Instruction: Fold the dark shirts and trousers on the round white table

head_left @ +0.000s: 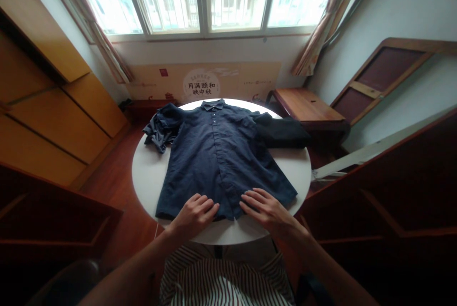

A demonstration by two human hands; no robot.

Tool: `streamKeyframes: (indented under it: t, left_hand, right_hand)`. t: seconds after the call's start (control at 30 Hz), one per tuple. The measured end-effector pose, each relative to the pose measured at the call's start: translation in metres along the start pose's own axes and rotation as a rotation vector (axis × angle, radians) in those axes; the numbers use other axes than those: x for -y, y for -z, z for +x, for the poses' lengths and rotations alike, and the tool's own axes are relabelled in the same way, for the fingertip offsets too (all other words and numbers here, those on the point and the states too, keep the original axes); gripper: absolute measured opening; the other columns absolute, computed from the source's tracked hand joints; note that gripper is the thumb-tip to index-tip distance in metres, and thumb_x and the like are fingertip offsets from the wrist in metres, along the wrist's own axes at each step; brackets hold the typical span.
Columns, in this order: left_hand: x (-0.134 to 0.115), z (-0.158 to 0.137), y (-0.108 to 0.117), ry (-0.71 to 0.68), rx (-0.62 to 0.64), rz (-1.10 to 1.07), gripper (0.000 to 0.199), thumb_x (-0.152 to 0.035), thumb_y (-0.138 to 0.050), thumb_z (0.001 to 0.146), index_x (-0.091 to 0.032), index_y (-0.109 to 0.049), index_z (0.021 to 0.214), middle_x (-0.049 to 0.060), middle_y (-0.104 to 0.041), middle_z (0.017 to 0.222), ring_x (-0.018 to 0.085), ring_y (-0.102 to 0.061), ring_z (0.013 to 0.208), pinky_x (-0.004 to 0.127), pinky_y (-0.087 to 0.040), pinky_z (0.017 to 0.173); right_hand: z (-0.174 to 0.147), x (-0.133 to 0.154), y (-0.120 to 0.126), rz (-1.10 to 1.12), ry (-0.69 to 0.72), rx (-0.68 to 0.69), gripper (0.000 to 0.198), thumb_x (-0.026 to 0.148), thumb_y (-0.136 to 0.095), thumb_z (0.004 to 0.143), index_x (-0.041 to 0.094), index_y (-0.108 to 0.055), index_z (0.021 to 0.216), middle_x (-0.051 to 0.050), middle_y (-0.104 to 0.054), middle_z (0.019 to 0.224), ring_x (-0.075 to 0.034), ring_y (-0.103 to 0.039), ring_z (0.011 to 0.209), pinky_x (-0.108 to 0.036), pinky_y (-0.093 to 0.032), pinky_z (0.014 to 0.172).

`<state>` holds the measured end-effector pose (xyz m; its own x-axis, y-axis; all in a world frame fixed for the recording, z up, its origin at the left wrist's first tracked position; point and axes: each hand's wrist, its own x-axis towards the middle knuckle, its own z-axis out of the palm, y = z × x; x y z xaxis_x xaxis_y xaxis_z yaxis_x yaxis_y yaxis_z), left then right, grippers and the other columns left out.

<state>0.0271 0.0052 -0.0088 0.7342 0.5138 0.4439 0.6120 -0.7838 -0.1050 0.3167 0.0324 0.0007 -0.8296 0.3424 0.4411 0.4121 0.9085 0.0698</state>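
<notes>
A dark navy button-up shirt (214, 153) lies spread out front side up on a round white table (146, 177), collar at the far side and hem towards me. My left hand (196, 213) rests on the hem left of the button line, fingers slightly bent over the cloth. To the right of the buttons, my right hand (262, 208) lies on the lower front with its fingers stretched and a little apart. Neither hand visibly grips the fabric. Both palms are hidden.
Dark folded cloth (285, 132) lies at the table's right, and crumpled dark fabric (162, 127) at the left. A wooden side table (309, 103) stands beyond on the right. Yellow cabinets (50, 120) line the left wall. A printed board (235, 77) leans below the window.
</notes>
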Motion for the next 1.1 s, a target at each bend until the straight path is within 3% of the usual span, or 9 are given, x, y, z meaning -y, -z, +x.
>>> streamKeyframes:
  t: [0.17, 0.3, 0.47, 0.53, 0.6, 0.73, 0.9, 1.0, 1.1]
  left_hand:
    - [-0.007, -0.008, 0.003, 0.05, -0.117, -0.037, 0.013, -0.016, -0.056, 0.096, -0.013, -0.061, 0.107, 0.001, -0.06, 0.075, 0.015, -0.055, 0.065, 0.03, -0.043, 0.063]
    - [-0.014, -0.012, 0.003, 0.106, -0.028, -0.089, 0.018, -0.02, -0.053, 0.098, -0.015, -0.061, 0.113, 0.003, -0.062, 0.079, 0.016, -0.057, 0.069, 0.031, -0.046, 0.066]
    - [-0.021, -0.004, -0.001, 0.115, 0.076, -0.122, 0.035, -0.034, -0.055, 0.098, -0.015, -0.056, 0.128, 0.008, -0.064, 0.093, 0.02, -0.061, 0.082, 0.036, -0.051, 0.075]
    - [-0.024, 0.005, -0.003, 0.071, 0.112, -0.131, 0.039, -0.035, -0.054, 0.099, -0.016, -0.053, 0.133, 0.01, -0.064, 0.102, 0.022, -0.061, 0.088, 0.037, -0.051, 0.078]
    - [-0.027, 0.015, -0.005, 0.014, 0.176, -0.129, 0.037, -0.025, -0.053, 0.099, -0.015, -0.051, 0.134, 0.011, -0.064, 0.107, 0.022, -0.061, 0.091, 0.036, -0.052, 0.077]
    - [-0.03, 0.026, -0.004, -0.128, 0.32, -0.141, 0.038, -0.009, -0.052, 0.094, -0.009, -0.05, 0.131, 0.01, -0.064, 0.101, 0.02, -0.061, 0.088, 0.032, -0.052, 0.074]
    - [-0.029, 0.032, 0.018, -0.112, 0.367, -0.239, 0.022, -0.021, -0.053, 0.097, -0.015, -0.058, 0.118, 0.006, -0.063, 0.093, 0.018, -0.061, 0.083, 0.029, -0.049, 0.073]
    - [-0.016, 0.052, 0.037, -0.118, 0.305, -0.3, 0.022, -0.031, -0.048, 0.1, -0.019, -0.061, 0.114, 0.005, -0.063, 0.089, 0.017, -0.061, 0.08, 0.029, -0.047, 0.073]
    - [0.016, 0.091, 0.038, -0.12, 0.238, -0.299, 0.025, -0.031, -0.044, 0.102, -0.019, -0.065, 0.107, 0.005, -0.064, 0.088, 0.016, -0.062, 0.081, 0.028, -0.045, 0.076]
  right_hand:
    - [0.009, 0.01, 0.01, 0.12, -0.053, -0.086, 0.023, 0.012, -0.048, 0.098, 0.011, -0.065, 0.114, -0.012, -0.072, 0.103, -0.02, -0.064, 0.097, -0.038, -0.055, 0.088]
    - [-0.005, 0.005, 0.014, 0.099, -0.134, -0.012, 0.036, 0.006, -0.049, 0.091, 0.012, -0.063, 0.124, -0.015, -0.068, 0.12, -0.024, -0.062, 0.109, -0.042, -0.055, 0.093]
    - [-0.053, -0.019, 0.013, 0.0, -0.306, 0.063, 0.059, -0.002, -0.044, 0.078, 0.014, -0.06, 0.133, -0.015, -0.064, 0.128, -0.027, -0.059, 0.116, -0.046, -0.055, 0.095]
    - [-0.067, -0.027, 0.015, -0.054, -0.322, 0.068, 0.054, -0.001, -0.045, 0.078, 0.012, -0.063, 0.127, -0.016, -0.065, 0.126, -0.029, -0.06, 0.115, -0.047, -0.055, 0.094]
    - [-0.072, -0.031, 0.018, -0.081, -0.287, 0.074, 0.046, -0.001, -0.046, 0.08, 0.012, -0.067, 0.12, -0.017, -0.067, 0.121, -0.029, -0.061, 0.113, -0.048, -0.055, 0.093]
    - [-0.067, -0.024, 0.028, -0.02, -0.219, 0.097, 0.043, -0.001, -0.047, 0.083, 0.014, -0.067, 0.118, -0.013, -0.071, 0.109, -0.026, -0.064, 0.104, -0.046, -0.055, 0.093]
    - [-0.059, -0.015, 0.048, 0.206, -0.312, 0.151, 0.028, 0.011, -0.055, 0.09, 0.017, -0.068, 0.114, -0.01, -0.071, 0.102, -0.022, -0.067, 0.096, -0.038, -0.057, 0.085]
    - [-0.047, -0.046, 0.056, 0.407, -0.49, 0.075, 0.021, 0.03, -0.061, 0.093, 0.017, -0.07, 0.106, -0.01, -0.072, 0.101, -0.021, -0.069, 0.092, -0.033, -0.058, 0.083]
    - [-0.014, -0.112, 0.058, 0.486, -0.729, -0.103, 0.028, 0.042, -0.058, 0.092, 0.017, -0.071, 0.09, -0.01, -0.074, 0.092, -0.022, -0.07, 0.086, -0.036, -0.058, 0.083]
